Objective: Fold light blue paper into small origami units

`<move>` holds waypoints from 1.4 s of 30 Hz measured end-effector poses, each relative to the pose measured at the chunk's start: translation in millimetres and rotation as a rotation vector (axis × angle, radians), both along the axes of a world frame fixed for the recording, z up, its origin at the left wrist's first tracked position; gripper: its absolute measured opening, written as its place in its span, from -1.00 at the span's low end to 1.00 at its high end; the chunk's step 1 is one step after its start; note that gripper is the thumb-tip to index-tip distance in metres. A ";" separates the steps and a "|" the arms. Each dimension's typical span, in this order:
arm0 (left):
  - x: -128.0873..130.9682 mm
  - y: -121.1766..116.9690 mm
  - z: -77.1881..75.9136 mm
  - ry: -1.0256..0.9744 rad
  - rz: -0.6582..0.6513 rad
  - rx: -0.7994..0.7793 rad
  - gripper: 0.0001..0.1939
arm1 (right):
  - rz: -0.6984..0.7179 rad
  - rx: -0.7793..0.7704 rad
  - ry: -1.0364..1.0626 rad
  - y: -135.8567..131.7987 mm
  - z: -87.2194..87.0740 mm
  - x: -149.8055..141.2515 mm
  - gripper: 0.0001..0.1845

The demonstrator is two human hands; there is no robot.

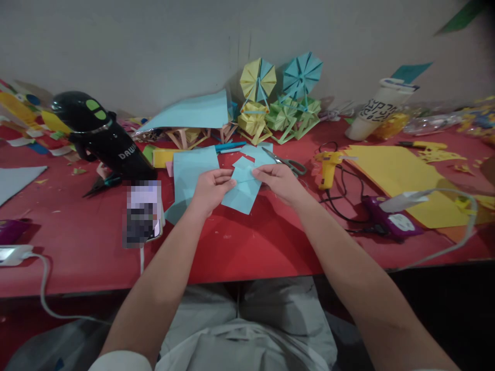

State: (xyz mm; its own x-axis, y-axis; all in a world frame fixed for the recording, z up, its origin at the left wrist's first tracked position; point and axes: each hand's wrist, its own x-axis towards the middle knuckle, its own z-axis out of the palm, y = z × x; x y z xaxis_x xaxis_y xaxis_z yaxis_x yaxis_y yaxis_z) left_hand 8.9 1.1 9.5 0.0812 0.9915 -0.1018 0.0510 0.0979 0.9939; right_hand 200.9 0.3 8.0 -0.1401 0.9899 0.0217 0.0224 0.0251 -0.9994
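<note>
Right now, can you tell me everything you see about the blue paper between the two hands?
The light blue paper looks thin, with straight edges, pointed corners and a crease-like line across it. It slants over the red table, one corner toward the near edge. The left hand pinches its left side, the right hand its upper right. Whether it touches the table, I can't tell.

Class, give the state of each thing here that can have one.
Held paper: gripped both sides
Left hand: pinching
Right hand: pinching
Scissors: lying down, partly hidden
Phone: screen lit, blurred
Flask: standing, looks closed
Cup: standing
Glue gun: set down, corded
Power strip: charger plugged in
Yellow sheets: stacked flat
</note>
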 end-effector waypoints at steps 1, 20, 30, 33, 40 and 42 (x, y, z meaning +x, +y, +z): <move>-0.6 0.1 -0.5 0.006 0.004 0.010 -0.58 | -0.012 -0.013 0.007 0.2 0.7 0.9 -0.59; -4.2 1.7 -2.3 0.066 0.026 0.050 -0.56 | 0.026 -0.043 -0.110 -0.1 7.4 11.9 -0.54; -5.4 5.3 -3.5 0.001 0.056 0.018 -0.52 | 0.003 0.005 -0.036 0.1 3.1 7.2 -0.55; -3.8 2.5 -1.0 0.027 0.051 0.017 -0.57 | 0.046 -0.019 -0.029 -2.0 3.5 6.9 -0.52; 2.3 -3.3 5.4 0.024 0.018 -0.006 -0.66 | 0.001 0.089 -0.101 -0.3 -3.7 -1.2 -0.54; 2.9 -2.9 5.0 0.013 0.021 -0.016 -0.65 | -0.034 0.116 -0.091 1.3 -6.2 -3.5 -0.55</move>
State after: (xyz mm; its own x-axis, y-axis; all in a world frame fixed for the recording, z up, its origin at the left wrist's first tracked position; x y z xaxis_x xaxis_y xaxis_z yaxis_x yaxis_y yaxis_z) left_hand 11.8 -1.7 14.4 0.0593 0.9912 -0.1181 0.0615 0.1145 0.9915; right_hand 197.4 1.6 1.8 -0.1128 0.9858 0.1246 0.1161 0.1376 -0.9837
